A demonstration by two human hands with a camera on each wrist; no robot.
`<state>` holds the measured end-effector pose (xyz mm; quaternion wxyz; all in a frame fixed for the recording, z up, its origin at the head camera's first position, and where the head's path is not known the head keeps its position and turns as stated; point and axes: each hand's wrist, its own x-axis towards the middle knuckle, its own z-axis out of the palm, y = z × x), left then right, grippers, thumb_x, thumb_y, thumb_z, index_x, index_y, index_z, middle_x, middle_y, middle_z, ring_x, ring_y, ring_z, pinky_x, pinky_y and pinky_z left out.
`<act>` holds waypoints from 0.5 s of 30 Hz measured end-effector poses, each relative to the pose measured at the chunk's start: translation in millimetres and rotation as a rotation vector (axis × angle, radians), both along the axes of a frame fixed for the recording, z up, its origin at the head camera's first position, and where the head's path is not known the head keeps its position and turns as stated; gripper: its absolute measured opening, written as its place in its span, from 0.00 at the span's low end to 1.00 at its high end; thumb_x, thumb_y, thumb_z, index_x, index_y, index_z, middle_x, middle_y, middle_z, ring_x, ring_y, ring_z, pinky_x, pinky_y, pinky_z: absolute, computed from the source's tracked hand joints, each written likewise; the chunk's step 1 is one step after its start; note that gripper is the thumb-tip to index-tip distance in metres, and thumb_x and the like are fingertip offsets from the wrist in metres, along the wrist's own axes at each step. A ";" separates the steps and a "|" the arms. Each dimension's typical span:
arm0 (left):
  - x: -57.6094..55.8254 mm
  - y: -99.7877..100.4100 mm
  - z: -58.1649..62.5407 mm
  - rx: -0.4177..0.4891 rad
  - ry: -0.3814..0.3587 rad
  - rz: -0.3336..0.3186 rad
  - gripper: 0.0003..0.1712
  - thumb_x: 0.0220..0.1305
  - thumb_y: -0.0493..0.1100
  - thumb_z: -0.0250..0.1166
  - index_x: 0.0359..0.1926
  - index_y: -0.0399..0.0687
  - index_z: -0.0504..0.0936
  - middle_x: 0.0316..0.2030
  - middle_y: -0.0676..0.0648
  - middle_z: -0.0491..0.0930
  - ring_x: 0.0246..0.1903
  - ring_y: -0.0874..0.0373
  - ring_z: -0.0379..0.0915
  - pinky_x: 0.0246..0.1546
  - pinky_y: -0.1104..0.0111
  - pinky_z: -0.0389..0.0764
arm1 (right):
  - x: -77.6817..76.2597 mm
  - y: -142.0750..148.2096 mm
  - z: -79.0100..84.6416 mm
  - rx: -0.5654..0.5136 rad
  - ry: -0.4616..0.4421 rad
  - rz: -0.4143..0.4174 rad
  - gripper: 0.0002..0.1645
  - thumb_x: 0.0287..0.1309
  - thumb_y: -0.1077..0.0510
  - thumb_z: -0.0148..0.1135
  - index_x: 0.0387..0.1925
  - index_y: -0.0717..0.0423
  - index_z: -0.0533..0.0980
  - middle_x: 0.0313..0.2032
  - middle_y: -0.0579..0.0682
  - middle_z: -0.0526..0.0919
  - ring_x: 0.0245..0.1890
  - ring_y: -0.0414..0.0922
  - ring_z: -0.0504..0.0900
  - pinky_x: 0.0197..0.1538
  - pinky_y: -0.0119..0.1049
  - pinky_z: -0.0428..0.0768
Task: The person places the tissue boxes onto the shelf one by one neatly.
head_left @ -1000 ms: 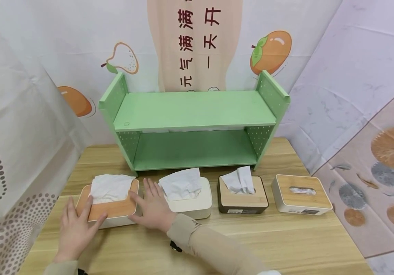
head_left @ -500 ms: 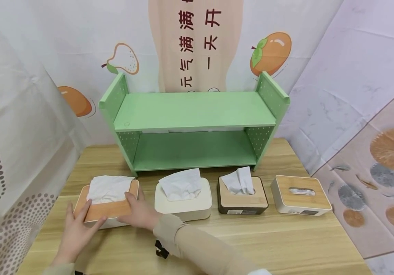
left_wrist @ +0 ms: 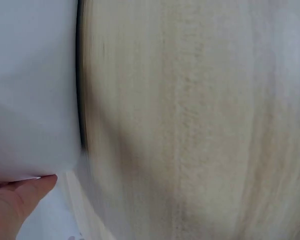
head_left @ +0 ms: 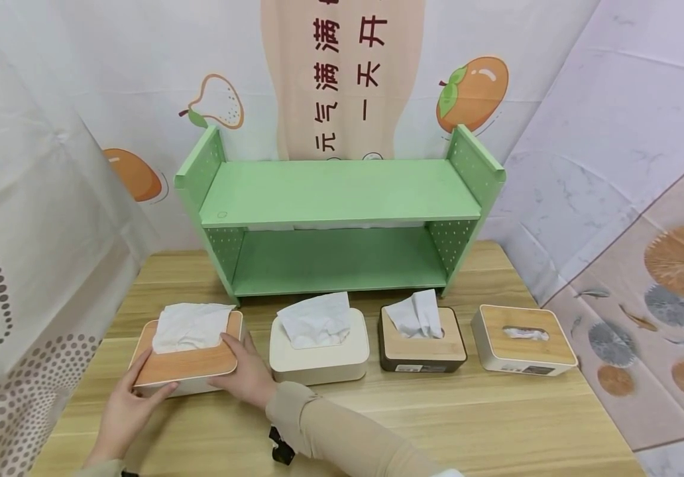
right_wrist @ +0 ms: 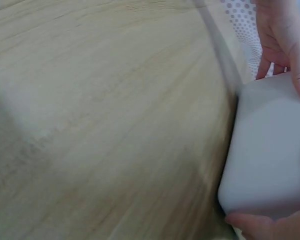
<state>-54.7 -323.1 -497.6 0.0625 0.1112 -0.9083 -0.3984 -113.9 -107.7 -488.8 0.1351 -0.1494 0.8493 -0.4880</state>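
A white tissue box (head_left: 199,364) with an orange-brown wooden lid stands at the left of the table, a white tissue (head_left: 191,327) spread over its top. My left hand (head_left: 122,412) grips its left end, thumb along the front side. At the right end my right hand (head_left: 249,376) holds it, thumb up on the lid's edge and fingers partly hidden behind the side. The left wrist view has the box's white wall (left_wrist: 32,85) close by, with fingertips (left_wrist: 37,192) against its corner. In the right wrist view, fingers (right_wrist: 260,226) touch the near corner.
To the right stand a cream tissue box (head_left: 318,368), a dark box with a wooden lid (head_left: 422,348) and a white box with a wooden lid (head_left: 521,341). Behind them is a green two-tier shelf (head_left: 342,192) on the wooden table (head_left: 467,417).
My right hand has moved left and down from between the two left boxes onto the first box's right end. The left fingers have closed in on its left end.
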 end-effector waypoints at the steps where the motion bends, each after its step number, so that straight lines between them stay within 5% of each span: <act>1: -1.0 -0.7 -0.3 0.009 -0.001 0.002 0.52 0.55 0.48 0.71 0.74 0.48 0.51 0.64 0.24 0.58 0.58 0.34 0.61 0.33 0.90 0.58 | -0.4 0.0 -1.6 0.000 0.008 -0.002 0.47 0.47 0.49 0.73 0.68 0.37 0.61 0.73 0.52 0.50 0.66 0.47 0.64 0.59 0.30 0.71; 6: -3.4 -1.7 -0.5 0.074 -0.038 0.043 0.52 0.55 0.50 0.70 0.74 0.54 0.50 0.67 0.25 0.54 0.63 0.28 0.54 0.37 0.95 0.56 | -0.4 0.5 -3.5 -0.008 0.026 -0.019 0.46 0.48 0.49 0.73 0.68 0.37 0.62 0.73 0.57 0.51 0.67 0.52 0.63 0.61 0.33 0.70; 10: -3.0 -1.4 -0.2 0.092 -0.058 0.105 0.51 0.53 0.51 0.72 0.73 0.53 0.53 0.67 0.26 0.55 0.64 0.37 0.60 0.35 0.95 0.59 | 3.0 1.2 -1.7 -0.034 -0.002 -0.036 0.45 0.49 0.49 0.72 0.67 0.35 0.63 0.72 0.60 0.51 0.68 0.55 0.62 0.62 0.35 0.70; 13: -0.8 0.0 -1.8 0.063 -0.047 0.155 0.50 0.51 0.51 0.73 0.71 0.50 0.58 0.63 0.25 0.63 0.40 0.55 0.77 0.24 0.87 0.65 | 6.1 1.5 -3.3 -0.051 -0.008 -0.035 0.44 0.49 0.50 0.72 0.67 0.36 0.63 0.72 0.60 0.51 0.68 0.55 0.62 0.62 0.36 0.70; 15: 0.8 1.5 -3.1 0.034 -0.048 0.189 0.49 0.49 0.52 0.74 0.70 0.50 0.61 0.49 0.28 0.76 0.24 0.65 0.68 0.18 0.80 0.66 | 7.6 1.5 -4.7 -0.050 0.005 -0.033 0.44 0.49 0.50 0.72 0.67 0.37 0.63 0.72 0.61 0.51 0.67 0.56 0.63 0.62 0.36 0.70</act>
